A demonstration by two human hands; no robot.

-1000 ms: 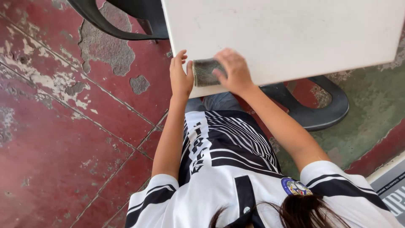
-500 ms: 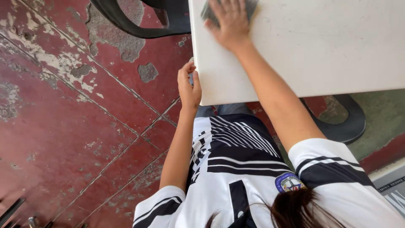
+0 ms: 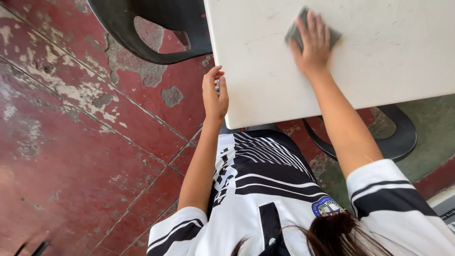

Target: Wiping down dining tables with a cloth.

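A white square table [image 3: 379,71] fills the upper right of the head view. My right hand [image 3: 310,45] presses flat on a grey cloth [image 3: 296,31] lying on the tabletop, fingers spread over it. My left hand [image 3: 214,95] rests against the table's left edge near its front corner, fingers extended along the side. I wear a black-and-white striped shirt.
A black plastic chair [image 3: 151,28] stands at the table's far left side. Another black chair [image 3: 398,137] sits under the table's near right. The floor [image 3: 71,142] is worn red-painted concrete with peeling patches; a green-painted strip lies to the right.
My right hand slid the cloth away from the near corner toward the table's middle. My left hand stayed on the table's left edge.
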